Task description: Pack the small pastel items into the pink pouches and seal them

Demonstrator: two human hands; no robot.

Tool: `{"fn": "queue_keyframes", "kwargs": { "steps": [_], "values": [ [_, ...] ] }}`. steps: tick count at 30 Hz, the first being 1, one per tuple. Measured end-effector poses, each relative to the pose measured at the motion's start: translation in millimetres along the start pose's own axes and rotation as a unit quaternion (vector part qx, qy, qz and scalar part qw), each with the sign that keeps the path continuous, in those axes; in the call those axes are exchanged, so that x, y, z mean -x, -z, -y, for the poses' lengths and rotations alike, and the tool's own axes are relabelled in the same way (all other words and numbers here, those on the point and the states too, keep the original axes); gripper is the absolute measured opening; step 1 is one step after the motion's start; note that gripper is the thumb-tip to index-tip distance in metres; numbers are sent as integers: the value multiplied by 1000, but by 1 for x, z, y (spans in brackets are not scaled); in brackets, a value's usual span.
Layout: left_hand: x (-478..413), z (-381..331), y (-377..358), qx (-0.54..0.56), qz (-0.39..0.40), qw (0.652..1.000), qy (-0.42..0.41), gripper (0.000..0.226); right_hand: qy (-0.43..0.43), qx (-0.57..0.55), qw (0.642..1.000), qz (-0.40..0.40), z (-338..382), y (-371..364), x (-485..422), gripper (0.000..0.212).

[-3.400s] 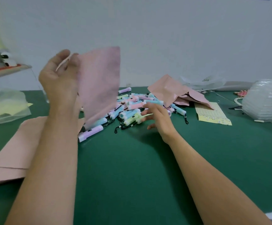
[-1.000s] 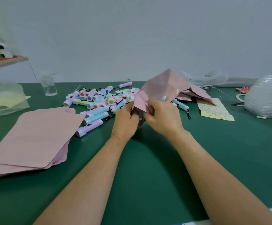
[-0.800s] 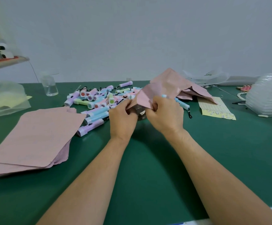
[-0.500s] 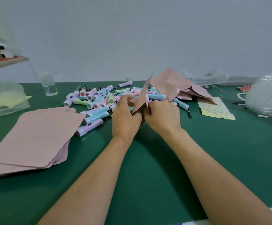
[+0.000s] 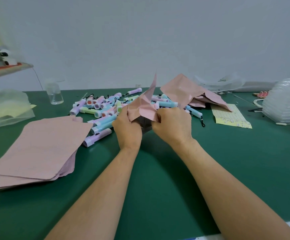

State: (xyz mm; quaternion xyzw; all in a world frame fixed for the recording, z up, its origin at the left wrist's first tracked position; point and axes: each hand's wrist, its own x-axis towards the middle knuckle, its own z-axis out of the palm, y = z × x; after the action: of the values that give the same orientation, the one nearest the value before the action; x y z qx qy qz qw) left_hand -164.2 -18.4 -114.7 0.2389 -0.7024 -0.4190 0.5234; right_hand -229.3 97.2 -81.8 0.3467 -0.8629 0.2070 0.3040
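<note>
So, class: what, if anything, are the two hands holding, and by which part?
Both hold one pink pouch by its near end: the left hand grips the left edge, the right hand the right edge, apparently spreading its mouth.

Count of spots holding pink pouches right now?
3. A flat stack lying at left; one pouch gripped by both the left hand and right hand; a crumpled heap behind the right hand. Pouches per pile unclear.
</note>
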Motion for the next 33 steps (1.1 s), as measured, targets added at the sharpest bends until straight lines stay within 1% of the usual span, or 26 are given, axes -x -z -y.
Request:
{"fn": "queue_keyframes", "kwargs": {
  "steps": [1,2,3,4,5,7,9,10,11,13,14,15,17,18,20,22,24,26,28,29,31,33],
  "values": [
    [2,-2,0,10,14,1000,-10,29,-9,-4,1000,-7,1,0,0,16],
    [3,-3,0,12,33,999,-19,26,-19,-15,1000,-19,2,0,1,17],
    [4,-3,-1,11,50,998,-28,26,-32,-29,999,-31,2,-1,1,29],
    [4,-4,-2,6,59,998,-37,30,-35,-43,997,-44,1,-2,1,40],
    [4,-4,-3,0,61,997,-46,37,-31,-47,997,-57,0,-3,1,45],
    [5,-5,-5,-25,58,996,-68,42,-9,-24,998,-62,0,-4,1,41],
    [6,-4,-4,-69,74,991,-86,35,3,8,999,-49,0,-5,3,33],
    [6,-3,-3,-92,87,987,-98,29,-2,6,999,-44,2,-6,3,29],
    [6,-2,-2,-107,97,984,-107,26,-21,-14,999,-40,4,-7,4,26],
    [7,-5,-1,-99,109,984,-105,24,-88,-97,990,-45,9,-7,3,18],
    [7,-7,-1,-104,105,983,-108,22,-121,-133,982,-56,10,-6,2,18],
    [7,-9,-1,-124,83,981,-120,22,-144,-153,975,-73,8,-5,0,20],
    [3,-9,1,-141,21,983,-113,29,-167,-157,970,-85,-2,-2,-3,24],
    [2,-9,2,-135,4,986,-98,29,-169,-147,971,-77,-7,-1,-4,22],
    [4,-9,2,-136,9,987,-88,22,-157,-126,978,-55,-11,-2,-3,16],
    [9,-11,-2,-168,30,979,-109,17,-135,-102,984,-49,-7,-4,-1,17],
    [12,-15,-4,-196,30,972,-123,21,-120,-84,987,-59,-3,-3,-1,14],
    [8,-15,-1,-200,9,974,-107,23,-131,-78,986,-73,-7,-1,-4,9],
    [5,-13,2,-190,-20,978,-85,32,-145,-78,983,-87,-14,0,-6,9],
    [5,-12,3,-185,-22,978,-90,38,-141,-75,983,-90,-16,-1,-5,10],
    [9,-13,0,-182,-2,976,-122,47,-129,-68,985,-97,-15,-3,-4,14],
    [13,-17,-4,-187,35,972,-140,58,-137,-61,983,-103,-16,-3,-4,14]
  ]
}}
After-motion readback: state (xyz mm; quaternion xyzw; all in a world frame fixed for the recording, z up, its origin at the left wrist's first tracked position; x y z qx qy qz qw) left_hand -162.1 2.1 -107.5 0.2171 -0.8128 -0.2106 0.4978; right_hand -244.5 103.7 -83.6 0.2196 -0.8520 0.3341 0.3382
